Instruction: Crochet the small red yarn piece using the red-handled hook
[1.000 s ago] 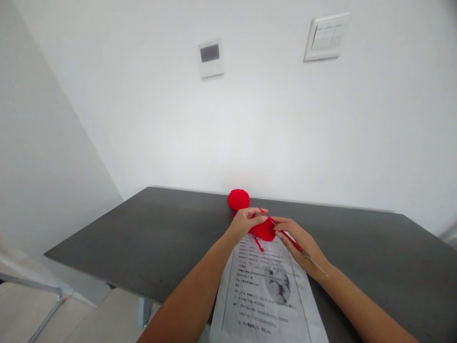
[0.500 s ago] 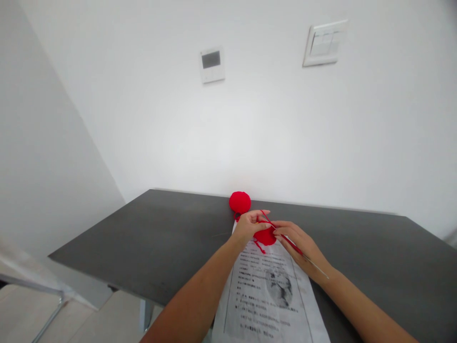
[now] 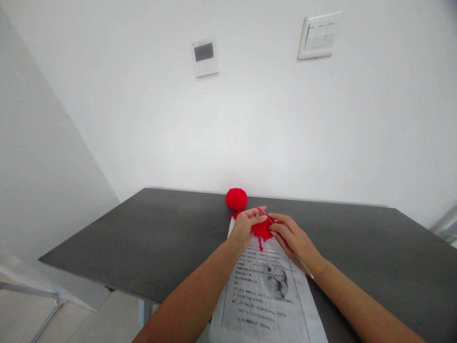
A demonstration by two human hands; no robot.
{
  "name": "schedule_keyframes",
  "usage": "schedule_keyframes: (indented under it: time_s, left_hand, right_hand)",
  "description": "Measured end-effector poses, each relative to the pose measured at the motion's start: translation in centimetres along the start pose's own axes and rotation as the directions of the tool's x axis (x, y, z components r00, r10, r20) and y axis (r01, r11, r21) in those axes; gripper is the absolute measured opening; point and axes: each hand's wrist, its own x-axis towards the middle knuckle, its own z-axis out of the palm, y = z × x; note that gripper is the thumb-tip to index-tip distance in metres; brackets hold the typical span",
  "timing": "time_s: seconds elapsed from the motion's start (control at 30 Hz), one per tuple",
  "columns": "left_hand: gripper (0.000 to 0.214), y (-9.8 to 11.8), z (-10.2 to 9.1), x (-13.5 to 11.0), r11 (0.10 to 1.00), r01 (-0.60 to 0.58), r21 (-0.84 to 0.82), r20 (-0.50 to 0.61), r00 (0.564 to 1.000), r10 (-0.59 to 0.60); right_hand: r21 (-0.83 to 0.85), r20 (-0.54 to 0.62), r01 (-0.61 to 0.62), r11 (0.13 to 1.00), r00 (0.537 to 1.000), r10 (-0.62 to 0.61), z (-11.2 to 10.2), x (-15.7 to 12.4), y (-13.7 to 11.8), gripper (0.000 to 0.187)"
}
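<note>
Between my hands is a small piece of red crochet work (image 3: 262, 230), with a short yarn tail dangling over the printed sheet. My left hand (image 3: 246, 226) pinches its left edge between thumb and fingers, the index finger stretched along the top with yarn at it. Closed around a thin crochet hook (image 3: 304, 267) with a red grip, my right hand (image 3: 291, 238) sits at the work's right edge. The hook's silver rear end sticks out below that hand, and its tip meets the yarn near my left fingertips. A red ball of yarn (image 3: 236, 198) rests just behind my left hand.
Under my forearms lies a printed paper sheet (image 3: 264, 309) with text and a round picture. The dark grey table (image 3: 160, 238) reaches the white wall, which carries a thermostat panel (image 3: 205, 58) and a light switch (image 3: 320, 35). Metal legs (image 3: 48, 319) show at lower left.
The hook has turned a little steeper and its tip now lies closer to my left fingers. Both hands stay on the red work; the whole view has shifted slightly.
</note>
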Motion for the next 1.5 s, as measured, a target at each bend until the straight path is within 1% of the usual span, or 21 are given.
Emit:
schedule_keyframes:
  time_s: [0.07,0.13,0.3,0.4,0.53,0.67,0.77,0.87,0.97,1.03,1.13,1.3,1.37,1.5]
  left_hand:
    - [0.061,-0.1,0.1,0.0,0.999,-0.038,0.027,-0.019,0.999,0.039]
    - [0.065,0.0,0.1,0.0,0.993,-0.075,0.096,-0.016,0.997,0.077]
    - [0.07,0.6,-0.5,0.3,0.934,-0.168,0.315,0.069,0.986,0.154]
    - [0.069,1.0,-1.0,0.6,0.89,-0.203,0.408,0.133,0.978,0.162]
    - [0.066,1.3,-1.6,0.9,0.852,-0.223,0.475,0.185,0.971,0.151]
    - [0.063,1.3,-2.3,1.3,0.813,-0.261,0.521,0.211,0.962,0.174]
    - [0.061,1.5,-2.7,1.5,0.781,-0.273,0.562,0.213,0.96,0.182]
    - [0.057,1.7,-3.1,1.6,0.744,-0.285,0.604,0.229,0.957,0.18]
    - [0.052,1.9,-3.2,1.5,0.717,-0.3,0.629,0.258,0.951,0.171]
    - [0.05,2.1,-3.3,1.5,0.715,-0.298,0.632,0.28,0.949,0.147]
    - [0.05,2.3,-3.3,1.4,0.74,-0.282,0.611,0.304,0.946,0.11]
    - [0.049,2.5,-3.3,1.3,0.788,-0.279,0.549,0.329,0.939,0.103]
    - [0.048,2.6,-3.3,1.3,0.79,-0.279,0.546,0.337,0.936,0.098]
    - [0.044,2.7,-3.2,1.2,0.786,-0.269,0.556,0.339,0.937,0.081]
  right_hand:
    - [-0.033,0.004,-0.03,0.999,1.0,0.03,0.2,0.0,-0.3,0.016]
    - [-0.048,0.014,-0.057,0.997,0.998,0.058,0.4,0.1,-0.6,0.015]
    - [-0.014,0.038,-0.097,0.995,0.994,0.098,0.0,0.4,-1.1,0.014]
    - [0.049,0.043,-0.118,0.992,0.992,0.116,-0.5,0.6,-1.2,0.017]
    - [0.124,0.037,-0.125,0.984,0.992,0.121,-1.1,0.8,-1.0,0.018]
    - [0.182,0.037,-0.113,0.977,0.993,0.108,-1.4,0.8,-0.7,0.018]
    - [0.234,0.057,-0.17,0.957,0.985,0.161,-1.4,0.7,-0.7,0.019]
    - [0.29,0.081,-0.267,0.919,0.964,0.255,-1.4,0.7,-0.6,0.02]
    - [0.32,0.134,-0.38,0.868,0.925,0.355,-1.6,0.7,-0.4,0.021]
    - [0.33,0.18,-0.453,0.828,0.891,0.416,-1.8,0.8,-0.2,0.021]
    - [0.372,0.223,-0.527,0.764,0.85,0.477,-2.2,1.0,-0.1,0.023]
    - [0.47,0.256,-0.589,0.658,0.804,0.537,-2.7,1.3,-0.2,0.028]
    - [0.477,0.265,-0.6,0.642,0.795,0.546,-2.8,1.5,-0.2,0.029]
    - [0.508,0.273,-0.599,0.619,0.794,0.544,-3.2,1.6,-0.2,0.029]
